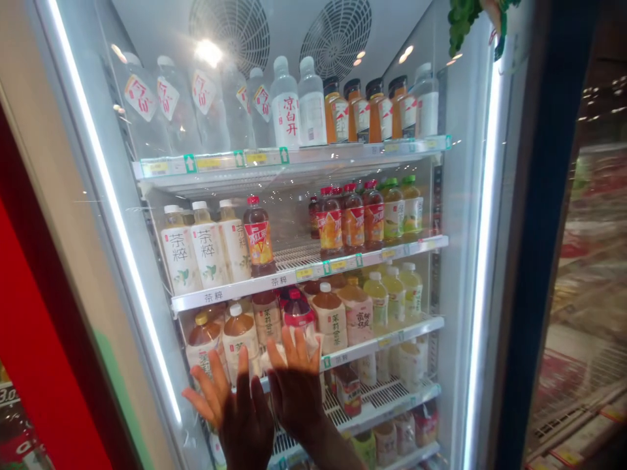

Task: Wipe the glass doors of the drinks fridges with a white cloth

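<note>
Reaching stage, it seems: left hand (230, 408) and right hand (295, 385) rest flat, fingers spread, gripping nothing, at a cooler's third shelf (382, 341), 6 o'clock in frame. A red-capped bottle (298, 310) stands at the right hand's 12 o'clock; lifting it would need fingers closed round it. Lit wire shelves (392, 391) carry bottle rows; shop aisles (588, 274) blur at 3 o'clock.

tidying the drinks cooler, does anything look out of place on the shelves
On the second shelf one red-capped dark bottle stands alone beside the white tea bottles, with a bare gap to its right. A red-labelled bottle sits among brown teas above the right hand.
</note>
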Demonstrator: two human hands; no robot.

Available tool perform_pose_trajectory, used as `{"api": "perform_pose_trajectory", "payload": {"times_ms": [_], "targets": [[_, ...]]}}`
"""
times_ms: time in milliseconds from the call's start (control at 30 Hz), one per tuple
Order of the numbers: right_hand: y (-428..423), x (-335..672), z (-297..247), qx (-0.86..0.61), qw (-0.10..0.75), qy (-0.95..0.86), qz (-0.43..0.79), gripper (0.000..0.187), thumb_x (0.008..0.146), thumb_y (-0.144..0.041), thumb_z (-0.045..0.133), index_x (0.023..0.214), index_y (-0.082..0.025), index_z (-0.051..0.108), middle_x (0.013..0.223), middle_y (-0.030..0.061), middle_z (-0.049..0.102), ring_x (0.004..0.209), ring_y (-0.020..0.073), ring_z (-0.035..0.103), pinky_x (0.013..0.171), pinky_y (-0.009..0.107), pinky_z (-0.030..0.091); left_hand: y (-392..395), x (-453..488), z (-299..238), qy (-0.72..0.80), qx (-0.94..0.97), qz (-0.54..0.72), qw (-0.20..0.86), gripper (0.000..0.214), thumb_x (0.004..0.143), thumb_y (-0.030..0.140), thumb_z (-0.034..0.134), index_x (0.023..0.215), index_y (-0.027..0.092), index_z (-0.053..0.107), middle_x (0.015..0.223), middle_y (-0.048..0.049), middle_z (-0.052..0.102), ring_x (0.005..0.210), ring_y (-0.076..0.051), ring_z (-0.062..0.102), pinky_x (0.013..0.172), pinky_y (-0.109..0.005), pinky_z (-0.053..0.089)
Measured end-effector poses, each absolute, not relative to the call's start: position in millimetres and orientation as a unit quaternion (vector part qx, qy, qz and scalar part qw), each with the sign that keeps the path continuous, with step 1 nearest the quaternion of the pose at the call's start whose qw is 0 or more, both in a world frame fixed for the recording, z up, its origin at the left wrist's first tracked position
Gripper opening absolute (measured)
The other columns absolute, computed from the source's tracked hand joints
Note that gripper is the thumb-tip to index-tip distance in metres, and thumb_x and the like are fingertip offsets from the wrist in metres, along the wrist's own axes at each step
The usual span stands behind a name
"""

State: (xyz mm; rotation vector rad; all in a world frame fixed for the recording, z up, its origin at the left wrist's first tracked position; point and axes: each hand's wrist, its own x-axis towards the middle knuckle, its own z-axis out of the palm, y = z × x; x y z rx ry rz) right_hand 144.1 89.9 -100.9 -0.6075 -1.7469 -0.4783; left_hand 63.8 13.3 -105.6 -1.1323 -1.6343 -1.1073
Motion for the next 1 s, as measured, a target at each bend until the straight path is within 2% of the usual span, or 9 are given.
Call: {"api": "perform_pose_trajectory", "payload": {"times_ms": [100,233,367,467,600,733,867,1000], "targets": [[100.5,159.4,-105.0,-0.262,0.57,-0.752,-0.203,0.056,0.097,-0.02,0.048,0.152,-0.026,0.047,0.151,0.012,0.055,0.147,0.0334,0.042,0.118,0.065,0.035,23.5,72.7,-108.5,-0.648,-0.457,-0.424,0.436,0.076,0.094,0.016,0.053,0.16,0.033,0.021,0.171,-0.0137,0.008,0.157,-0.041,0.002,0.118,-0.081,0.009],[126.9,182.2,-72.2,-0.303,0.588,-0.723,-0.201,0.06,0.096,-0.021,0.049,0.156,-0.027,0.042,0.157,0.0126,0.047,0.152,0.039,0.032,0.116,0.074,0.03,45.6,92.3,-104.1,-0.654,-0.433,-0.427,0.45,0.077,0.094,0.018,0.053,0.16,0.04,0.018,0.171,-0.0098,0.011,0.157,-0.041,0.007,0.117,-0.081,0.013],[144.8,213.0,-92.6,-0.292,0.562,-0.746,-0.205,0.064,0.096,-0.021,0.049,0.159,-0.025,0.035,0.157,0.0119,0.048,0.151,0.0367,0.034,0.117,0.069,0.034,66.9,115.0,-102.1,-0.65,-0.444,-0.413,0.458,0.083,0.092,0.014,0.057,0.16,0.04,0.017,0.17,-0.0114,0.01,0.156,-0.044,0.006,0.113,-0.085,0.015],[158.3,235.3,-120.2,-0.285,0.566,-0.744,-0.212,0.068,0.095,-0.018,0.051,0.159,-0.029,0.033,0.155,0.0085,0.05,0.149,0.0327,0.039,0.121,0.064,0.031,82.1,134.0,-102.2,-0.643,-0.459,-0.408,0.458,0.086,0.089,0.014,0.06,0.16,0.038,0.017,0.171,-0.012,0.008,0.157,-0.043,0.003,0.116,-0.083,0.009],[189.7,263.3,-105.2,-0.296,0.56,-0.745,-0.21,0.064,0.097,-0.023,0.049,0.158,-0.032,0.034,0.152,0.0077,0.054,0.145,0.0348,0.044,0.12,0.064,0.031,102.9,164.1,-99.1,-0.632,-0.461,-0.418,0.462,0.087,0.088,0.014,0.062,0.16,0.038,0.018,0.171,-0.0099,0.006,0.157,-0.04,0.0,0.121,-0.076,0.001],[216.6,299.1,-99.7,-0.283,0.569,-0.736,-0.234,0.063,0.097,-0.02,0.049,0.158,-0.028,0.035,0.146,0.0112,0.059,0.143,0.0338,0.047,0.12,0.062,0.032,122.2,194.7,-101.5,-0.631,-0.46,-0.411,0.471,0.088,0.087,0.012,0.063,0.16,0.035,0.018,0.171,-0.0125,0.006,0.157,-0.042,0.001,0.121,-0.076,0.002],[236.1,342.2,-127.1,-0.275,0.573,-0.739,-0.223,0.069,0.096,-0.016,0.048,0.161,-0.024,0.028,0.157,0.0126,0.048,0.151,0.0339,0.034,0.121,0.066,0.027,143.3,225.7,-107.2,-0.632,-0.462,-0.398,0.479,0.087,0.087,0.01,0.062,0.16,0.032,0.02,0.17,-0.0159,0.008,0.155,-0.047,0.003,0.118,-0.082,0.009],[265.4,376.8,-104.4,-0.292,0.589,-0.72,-0.224,0.074,0.096,-0.014,0.046,0.163,-0.025,0.019,0.168,0.0123,0.026,0.157,0.0352,0.019,0.122,0.067,0.025,167.8,262.2,-105.1,-0.617,-0.465,-0.416,0.48,0.089,0.088,0.01,0.062,0.16,0.034,0.017,0.17,-0.017,0.01,0.154,-0.05,0.005,0.112,-0.088,0.012]]}}
